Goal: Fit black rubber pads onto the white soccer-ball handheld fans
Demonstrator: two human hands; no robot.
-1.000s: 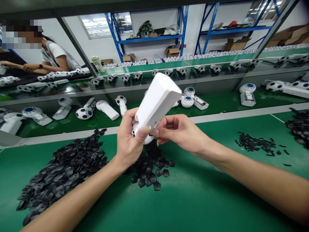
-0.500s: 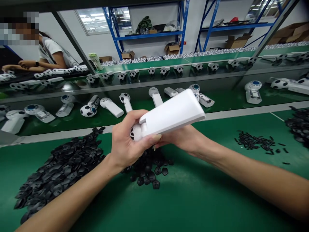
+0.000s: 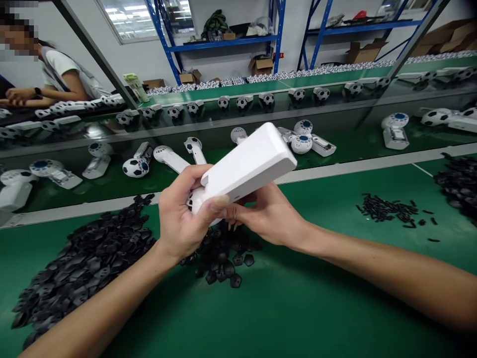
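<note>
A white plastic housing (image 3: 249, 161) with a rounded football-patterned head is held up above the green table. My left hand (image 3: 184, 214) is closed around its head end, the thumb lying along the near side. From the right, my right hand (image 3: 270, 214) reaches beneath the housing with its fingers bent close to the head. Its fingertips are partly hidden, so I cannot tell whether they grip the housing or a small part. Below both hands lies a small heap of black pentagon pieces (image 3: 227, 271).
A large heap of black pieces (image 3: 85, 253) spreads at left. Small black strips (image 3: 387, 208) and another dark heap (image 3: 460, 184) lie at right. Beyond the pale rail, similar white housings (image 3: 136, 166) rest on a green conveyor (image 3: 354, 144). A co-worker (image 3: 63, 74) sits at far left.
The housing and both hands have shifted slightly left in view, and the housing has tilted, showing more of its side edge. More of my right hand shows beneath it.
</note>
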